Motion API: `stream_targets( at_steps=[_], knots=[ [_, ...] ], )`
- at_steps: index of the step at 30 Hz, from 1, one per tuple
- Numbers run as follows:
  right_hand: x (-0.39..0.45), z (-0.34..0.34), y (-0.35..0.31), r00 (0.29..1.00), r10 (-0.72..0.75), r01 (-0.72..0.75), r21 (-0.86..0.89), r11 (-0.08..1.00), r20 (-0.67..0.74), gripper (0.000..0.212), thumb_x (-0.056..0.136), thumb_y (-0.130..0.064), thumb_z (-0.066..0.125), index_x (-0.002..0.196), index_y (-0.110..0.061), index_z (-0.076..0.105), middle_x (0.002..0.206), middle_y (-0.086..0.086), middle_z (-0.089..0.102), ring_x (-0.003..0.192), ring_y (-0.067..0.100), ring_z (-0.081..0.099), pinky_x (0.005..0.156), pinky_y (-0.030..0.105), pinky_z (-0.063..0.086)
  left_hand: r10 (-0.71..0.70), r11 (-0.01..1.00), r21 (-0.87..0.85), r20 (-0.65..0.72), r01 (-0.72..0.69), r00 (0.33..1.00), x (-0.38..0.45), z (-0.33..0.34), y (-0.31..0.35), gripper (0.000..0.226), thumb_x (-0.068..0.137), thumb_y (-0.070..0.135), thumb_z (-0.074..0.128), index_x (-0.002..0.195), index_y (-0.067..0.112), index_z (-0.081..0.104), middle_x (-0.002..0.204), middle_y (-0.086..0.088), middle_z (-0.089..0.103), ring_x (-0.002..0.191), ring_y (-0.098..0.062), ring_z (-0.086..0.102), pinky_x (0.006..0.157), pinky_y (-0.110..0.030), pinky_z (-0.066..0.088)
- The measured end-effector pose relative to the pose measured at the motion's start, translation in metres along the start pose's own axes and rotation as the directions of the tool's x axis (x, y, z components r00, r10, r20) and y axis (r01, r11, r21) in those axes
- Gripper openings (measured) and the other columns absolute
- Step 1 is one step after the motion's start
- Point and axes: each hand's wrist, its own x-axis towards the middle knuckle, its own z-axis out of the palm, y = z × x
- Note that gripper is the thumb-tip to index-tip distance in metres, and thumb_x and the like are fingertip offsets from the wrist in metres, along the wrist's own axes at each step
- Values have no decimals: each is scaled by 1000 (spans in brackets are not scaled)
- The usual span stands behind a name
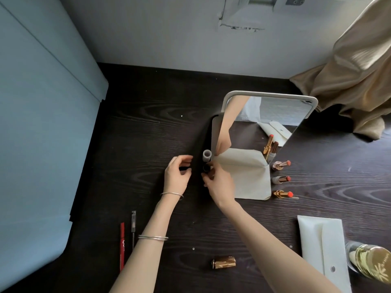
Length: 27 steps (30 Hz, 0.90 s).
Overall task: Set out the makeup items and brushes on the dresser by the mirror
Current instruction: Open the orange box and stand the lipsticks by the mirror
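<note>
Dark dresser (160,127); right hand (218,185) pinching black cap (205,168).

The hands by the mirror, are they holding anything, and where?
The right hand pinches a small dark tube near its top end, just below an upright white cap. The left hand seems to pinch something small and dark; what it is cannot be told.

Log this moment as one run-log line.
left hand: open | right hand: at dark tube | three lipsticks: uncapped, lying beside mirror
</note>
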Motion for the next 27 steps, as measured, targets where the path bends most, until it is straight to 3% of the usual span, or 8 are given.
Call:
stream_targets(
  at_steps=[4, 10, 14, 16, 18, 21, 23, 27],
  knots=[
    [2, 1, -1, 1000, 3, -2, 10, 1000, -22, 20, 87, -24, 58, 106, -19, 52, 84, 3, 68, 80, 26, 66, 70, 39, 52, -23, 1000, -2, 39, 23, 999, -19, -4, -5, 32, 79, -11, 60, 103, 10, 65, 104, -1, 62, 89, -7, 61, 73, -6, 49],
    [-2, 0, 0, 999, -1, 2, 26, 1000, -37, 25, 86, -23, 60, 109, -18, 53, 83, 3, 68, 82, 24, 65, 71, 37, 51, -41, 999, -8, 92, 42, 995, -37, -2, -2, 31, 80, -8, 61, 105, 12, 64, 106, 0, 60, 92, -8, 61, 74, -15, 53],
    [-16, -9, 2, 998, 19, -13, 89, 996, -63, 33, 84, -24, 65, 112, -17, 48, 81, -3, 65, 75, 19, 66, 69, 36, 52, -12, 1000, -4, 97, 13, 995, -54, -6, 13, 23, 81, -6, 62, 94, 13, 64, 97, 1, 62, 81, -5, 60, 68, -11, 50],
    [-35, -20, 12, 998, 21, -16, 86, 996, -56, 27, 86, -25, 64, 108, -21, 49, 81, -5, 63, 71, 14, 65, 67, 33, 51, -11, 999, 39, 192, 3, 981, -69, -9, 20, 19, 79, -1, 64, 86, 16, 63, 90, 2, 62, 72, -4, 57, 64, -12, 47],
    [-59, -32, 31, 1000, 13, -13, 24, 1000, 21, 16, 87, -24, 63, 100, -23, 54, 83, -7, 63, 76, 11, 63, 71, 30, 49, -24, 991, 130, 387, -28, 922, -90, -10, 23, 16, 77, 11, 70, 87, 22, 63, 87, 5, 60, 68, -6, 52, 66, -17, 46],
    [-96, -44, 63, 978, -18, 44, -120, 992, 209, 14, 85, -14, 62, 92, -26, 60, 89, -9, 61, 79, 9, 58, 77, 28, 49, -62, 891, 366, 684, -268, 727, -125, -1, 23, 36, 73, 37, 73, 105, 28, 59, 102, 7, 56, 89, -7, 48, 81, -26, 45],
    [-118, -47, 80, 944, -22, 91, -195, 976, 329, 24, 82, -8, 59, 94, -28, 62, 93, -9, 55, 81, 8, 56, 81, 29, 50, -128, 763, 485, 762, -428, 635, -144, 8, 19, 51, 72, 44, 73, 116, 28, 53, 115, 5, 51, 106, -12, 43, 88, -31, 42],
    [-146, -48, 100, 877, -48, 205, -282, 937, 478, 37, 79, -10, 61, 114, -24, 58, 108, -8, 44, 102, 12, 46, 89, 24, 44, -136, 580, 560, 783, -591, 608, -161, 23, 19, 41, 79, 41, 67, 114, 23, 56, 120, 0, 48, 114, -20, 40, 92, -36, 41]
  ],
)
